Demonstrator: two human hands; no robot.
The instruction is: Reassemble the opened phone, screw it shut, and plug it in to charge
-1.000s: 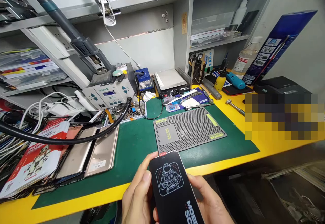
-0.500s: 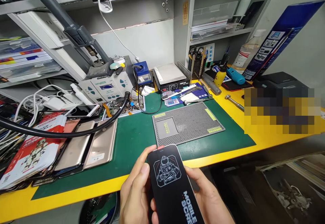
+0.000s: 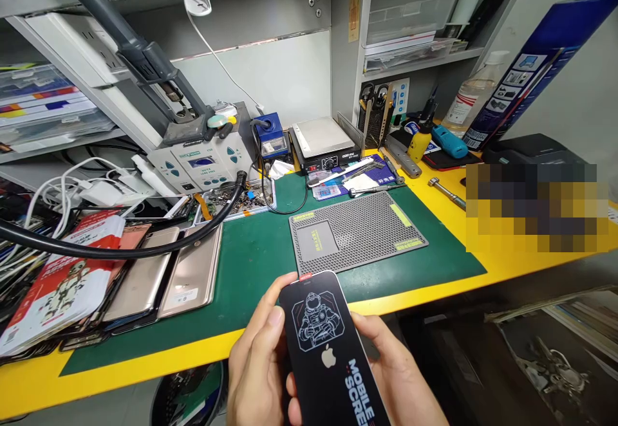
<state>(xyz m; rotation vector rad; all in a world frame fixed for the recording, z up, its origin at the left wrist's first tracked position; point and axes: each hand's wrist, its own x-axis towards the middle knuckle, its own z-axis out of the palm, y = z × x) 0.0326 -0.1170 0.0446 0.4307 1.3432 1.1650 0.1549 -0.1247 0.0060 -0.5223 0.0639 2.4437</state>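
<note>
Between my two hands is a smartphone point(image 3: 324, 326), tilted toward me at the bottom of the view. Its dark front shows a line drawing of an astronaut, a white apple logo and white lettering, and a small red tab sticks up at its top edge. My left hand point(image 3: 258, 355) is closed along its left side, with the thumb near the upper corner. Around the right side, my right hand point(image 3: 398, 368) is closed, its thumb at the edge and some fingertips showing at the left. The phone's lower end is cut off by the frame.
A grey perforated mat point(image 3: 367, 230) lies on the green mat point(image 3: 251, 271) beyond the phone. Gold phones point(image 3: 190, 275) and red-and-white packets point(image 3: 72, 278) are stacked left, under a black hose point(image 3: 120, 252). A soldering station point(image 3: 203, 159) and a heating plate point(image 3: 326, 143) stand behind.
A white apple logo has appeared on the phone's screen between the astronaut drawing and the lettering. Both hands keep their hold, and the view has shifted very slightly.
</note>
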